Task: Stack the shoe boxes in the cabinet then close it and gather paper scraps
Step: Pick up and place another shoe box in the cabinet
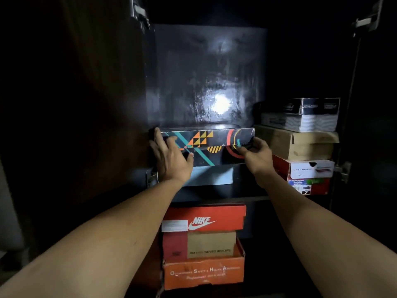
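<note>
A black shoe box with coloured triangles and circles [211,145] sits in the dark cabinet on top of a pale blue box [212,176]. My left hand [169,157] lies flat against its left front corner, fingers straight. My right hand [254,152] pinches the lid's lower edge at the right front corner. Both forearms reach in from below.
A stack of several shoe boxes [305,145] stands right of the patterned box. Below the shelf edge [253,198] sit a red Nike box [206,218], a brown box [211,245] and an orange box [204,274]. Cabinet doors hang open at left [81,104] and right [369,93].
</note>
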Available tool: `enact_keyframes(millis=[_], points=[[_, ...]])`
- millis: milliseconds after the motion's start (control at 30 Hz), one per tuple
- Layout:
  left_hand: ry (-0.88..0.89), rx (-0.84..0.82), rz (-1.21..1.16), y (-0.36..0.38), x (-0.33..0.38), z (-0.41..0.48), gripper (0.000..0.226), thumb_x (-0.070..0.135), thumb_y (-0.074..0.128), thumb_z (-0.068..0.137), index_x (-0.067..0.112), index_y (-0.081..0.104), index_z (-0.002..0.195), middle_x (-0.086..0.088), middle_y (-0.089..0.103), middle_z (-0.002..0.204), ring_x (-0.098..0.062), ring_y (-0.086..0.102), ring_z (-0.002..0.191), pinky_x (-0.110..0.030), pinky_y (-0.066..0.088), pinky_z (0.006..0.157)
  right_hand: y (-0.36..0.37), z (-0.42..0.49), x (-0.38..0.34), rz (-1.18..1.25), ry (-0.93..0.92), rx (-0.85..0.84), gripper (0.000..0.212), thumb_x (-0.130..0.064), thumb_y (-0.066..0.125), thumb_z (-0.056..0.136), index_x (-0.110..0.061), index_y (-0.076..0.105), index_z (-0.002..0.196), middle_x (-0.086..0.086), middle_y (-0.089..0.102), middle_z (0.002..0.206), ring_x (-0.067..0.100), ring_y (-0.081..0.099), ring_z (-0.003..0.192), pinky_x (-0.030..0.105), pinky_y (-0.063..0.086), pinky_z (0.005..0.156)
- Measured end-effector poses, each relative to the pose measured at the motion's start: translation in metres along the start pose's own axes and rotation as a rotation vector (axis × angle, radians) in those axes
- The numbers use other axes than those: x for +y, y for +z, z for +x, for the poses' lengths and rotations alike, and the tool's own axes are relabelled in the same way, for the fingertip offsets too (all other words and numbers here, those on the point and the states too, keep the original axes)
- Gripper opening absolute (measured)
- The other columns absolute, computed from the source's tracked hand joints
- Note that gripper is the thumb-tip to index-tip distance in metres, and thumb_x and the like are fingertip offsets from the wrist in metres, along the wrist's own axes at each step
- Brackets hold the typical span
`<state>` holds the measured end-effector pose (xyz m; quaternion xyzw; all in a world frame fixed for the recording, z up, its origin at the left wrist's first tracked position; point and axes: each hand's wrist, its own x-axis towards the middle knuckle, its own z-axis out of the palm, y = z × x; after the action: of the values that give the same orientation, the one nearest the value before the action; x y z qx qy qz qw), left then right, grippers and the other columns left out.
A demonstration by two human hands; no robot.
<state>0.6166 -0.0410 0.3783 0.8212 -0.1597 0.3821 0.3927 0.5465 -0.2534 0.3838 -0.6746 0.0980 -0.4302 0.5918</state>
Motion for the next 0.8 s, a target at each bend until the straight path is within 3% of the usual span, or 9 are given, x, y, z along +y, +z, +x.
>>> enact_keyframes(millis=[67,133,233,333,400,467,567,667,800], points=[[-0.001,-0.045,0.085,0.010,-0.005,-0.005,0.074,0.037,0.071,0.084,0.011,0.037,0.144,-0.009,-0.011,0.165,-0.040,-0.005,0.150,-0.053,0.024,0.119,0.004,0.000,0.007,-0.024,0.027,-0.034,0.061,-0.006,0.079,0.080,-0.004,0.049,0.134,0.005,0.062,0.123,0.014,0.060,0.109,0.016,0.049,0.091],[-0.009,-0.095,0.186,0.018,-0.010,-0.009,0.084,0.046,0.069,0.083,0.013,0.031,0.151,-0.010,-0.011,0.165,-0.040,-0.005,0.150,-0.050,0.019,0.120,0.011,-0.002,0.013,-0.036,0.029,-0.107,0.067,0.003,0.076,0.080,-0.002,0.044,0.138,0.009,0.062,0.121,0.014,0.059,0.107,0.016,0.049,0.093],[-0.022,-0.199,0.257,0.026,-0.018,-0.009,0.090,0.054,0.068,0.081,0.015,0.029,0.153,-0.009,-0.005,0.164,-0.037,0.011,0.149,-0.048,0.025,0.118,0.020,0.004,0.021,-0.086,-0.005,-0.203,0.070,0.008,0.074,0.079,-0.007,0.043,0.141,0.005,0.065,0.117,0.012,0.061,0.104,0.023,0.046,0.101],[-0.095,-0.366,0.293,0.030,-0.024,0.000,0.094,0.058,0.066,0.082,0.015,0.024,0.154,-0.004,-0.008,0.163,-0.035,0.020,0.146,-0.045,0.036,0.109,0.027,0.015,0.025,-0.129,-0.002,-0.261,0.058,0.010,0.072,0.078,-0.010,0.055,0.130,0.006,0.068,0.111,0.014,0.061,0.098,0.014,0.049,0.085],[-0.115,-0.446,0.305,0.032,-0.028,0.009,0.098,0.058,0.066,0.083,0.015,0.018,0.156,-0.001,-0.015,0.163,-0.032,0.011,0.150,-0.047,0.037,0.108,0.031,0.019,0.028,-0.169,0.031,-0.285,0.056,0.001,0.076,0.073,-0.014,0.058,0.124,0.012,0.068,0.115,0.020,0.062,0.098,0.026,0.054,0.083],[-0.120,-0.504,0.314,0.035,-0.033,0.015,0.102,0.058,0.066,0.083,0.012,0.013,0.157,0.001,-0.020,0.163,-0.028,0.005,0.152,-0.047,0.033,0.111,0.035,0.032,0.041,-0.208,0.062,-0.293,0.072,-0.020,0.079,0.057,-0.023,0.058,0.126,0.015,0.063,0.123,0.028,0.065,0.103,0.041,0.059,0.083],[-0.129,-0.548,0.307,0.039,-0.040,0.023,0.106,0.058,0.068,0.083,0.009,0.010,0.157,0.002,-0.023,0.163,-0.027,0.004,0.152,-0.047,0.031,0.114,0.038,0.054,0.066,-0.239,0.097,-0.341,0.101,-0.034,0.075,0.048,-0.038,0.042,0.144,0.007,0.051,0.142,0.035,0.060,0.114,0.042,0.060,0.084],[-0.137,-0.564,0.289,0.041,-0.041,0.029,0.108,0.058,0.067,0.083,0.008,0.007,0.158,0.001,-0.023,0.163,-0.029,0.001,0.152,-0.047,0.024,0.118,0.038,0.034,0.040,-0.270,0.141,-0.345,0.091,-0.016,0.075,0.074,-0.033,0.031,0.152,0.008,0.048,0.143,0.035,0.055,0.120,0.035,0.055,0.084],[-0.153,-0.565,0.257,0.040,-0.040,0.026,0.107,0.059,0.067,0.083,0.014,0.006,0.158,-0.005,-0.017,0.165,-0.032,0.001,0.152,-0.049,0.023,0.118,0.029,0.030,0.037,-0.289,0.115,-0.386,0.079,-0.003,0.066,0.089,-0.026,0.029,0.155,0.008,0.055,0.132,0.022,0.061,0.096,0.016,0.054,0.066]])
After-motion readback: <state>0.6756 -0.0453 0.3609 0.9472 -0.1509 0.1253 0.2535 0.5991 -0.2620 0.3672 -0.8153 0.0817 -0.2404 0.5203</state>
